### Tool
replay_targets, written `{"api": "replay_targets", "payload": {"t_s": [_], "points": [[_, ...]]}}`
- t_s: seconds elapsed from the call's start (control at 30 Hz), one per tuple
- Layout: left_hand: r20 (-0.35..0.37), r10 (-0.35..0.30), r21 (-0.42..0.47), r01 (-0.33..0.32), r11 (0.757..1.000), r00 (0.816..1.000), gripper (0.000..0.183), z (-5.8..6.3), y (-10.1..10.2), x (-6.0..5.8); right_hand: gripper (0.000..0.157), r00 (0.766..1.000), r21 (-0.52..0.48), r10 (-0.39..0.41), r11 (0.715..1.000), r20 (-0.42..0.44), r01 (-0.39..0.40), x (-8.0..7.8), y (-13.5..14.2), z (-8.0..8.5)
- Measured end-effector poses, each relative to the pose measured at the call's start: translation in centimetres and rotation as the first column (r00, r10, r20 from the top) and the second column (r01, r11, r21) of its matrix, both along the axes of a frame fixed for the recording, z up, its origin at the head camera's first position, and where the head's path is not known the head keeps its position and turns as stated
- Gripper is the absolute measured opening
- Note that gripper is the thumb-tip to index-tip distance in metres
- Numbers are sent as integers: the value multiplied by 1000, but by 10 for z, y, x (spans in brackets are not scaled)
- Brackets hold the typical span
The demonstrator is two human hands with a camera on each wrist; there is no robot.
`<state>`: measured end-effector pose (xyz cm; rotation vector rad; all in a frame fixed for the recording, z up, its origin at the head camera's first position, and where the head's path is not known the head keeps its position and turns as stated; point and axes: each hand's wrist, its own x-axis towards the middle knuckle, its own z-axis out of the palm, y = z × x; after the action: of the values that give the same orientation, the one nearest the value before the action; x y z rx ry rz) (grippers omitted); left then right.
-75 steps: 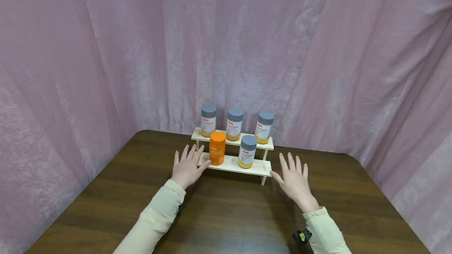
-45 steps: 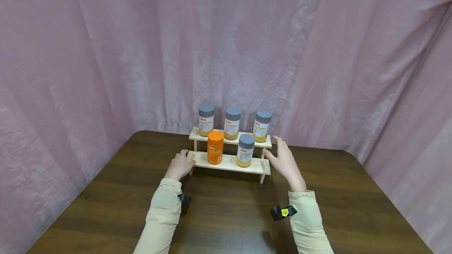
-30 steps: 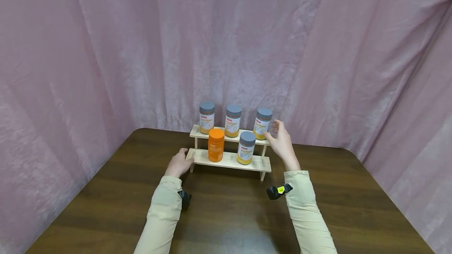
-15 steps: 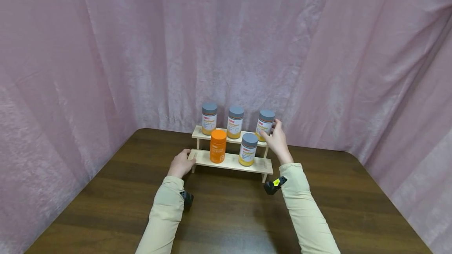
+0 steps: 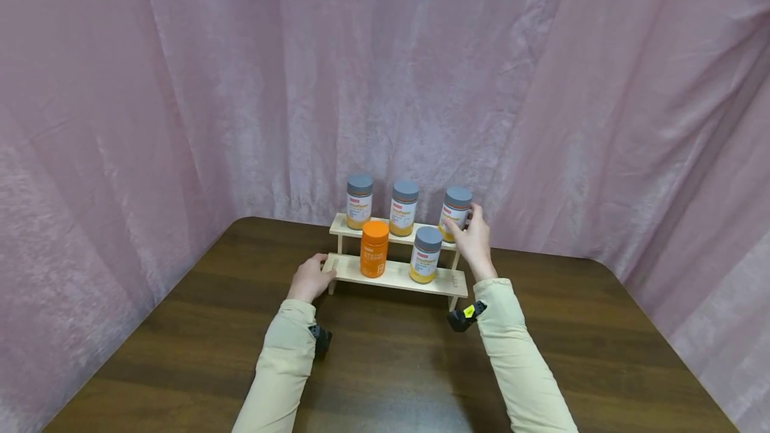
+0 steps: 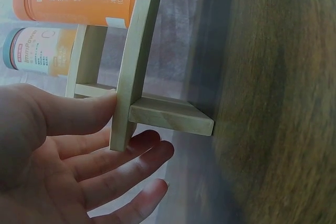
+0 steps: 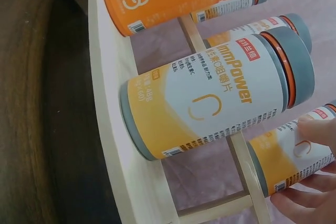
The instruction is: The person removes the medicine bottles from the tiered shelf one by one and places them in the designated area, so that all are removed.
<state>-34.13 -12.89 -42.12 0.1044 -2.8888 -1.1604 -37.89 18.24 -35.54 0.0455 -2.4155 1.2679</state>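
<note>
A two-tier wooden display rack (image 5: 394, 276) stands on the table. At the left end of its lower tier, my left hand (image 5: 310, 278) pinches the board (image 6: 137, 51), thumb on top and fingertips beyond and below the edge. My right hand (image 5: 474, 243) grips the rightmost grey-capped supplement bottle (image 5: 455, 211) on the upper tier, thumb on its front; that bottle is upright on the board. Two like bottles, a left one (image 5: 359, 204) and a middle one (image 5: 404, 209), share that tier. Below stand an orange bottle (image 5: 374, 250) and another grey-capped bottle (image 7: 210, 95).
The dark wooden table (image 5: 385, 359) reaches out on both sides of the rack. Close behind the upper tier hangs a pink curtain (image 5: 385, 85). The front grey-capped bottle stands left of my right forearm, near the gripped one.
My left hand, earlier spread beside the rack, has come to the lower tier's left end. From the right, my open right hand has moved up and closed round the upper right bottle.
</note>
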Motion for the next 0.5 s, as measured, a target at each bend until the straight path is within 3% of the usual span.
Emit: {"api": "replay_targets", "payload": {"t_s": [0.3,0.5], "points": [[-4,-2,-5,2,1000,1000,51,0,1,0,65,997,10,-20,1000,-79,21,15,6,6],[-9,-4,-5,4,1000,1000,52,-1,0,0,66,993,6,-50,999,-110,51,34,13,10]]}}
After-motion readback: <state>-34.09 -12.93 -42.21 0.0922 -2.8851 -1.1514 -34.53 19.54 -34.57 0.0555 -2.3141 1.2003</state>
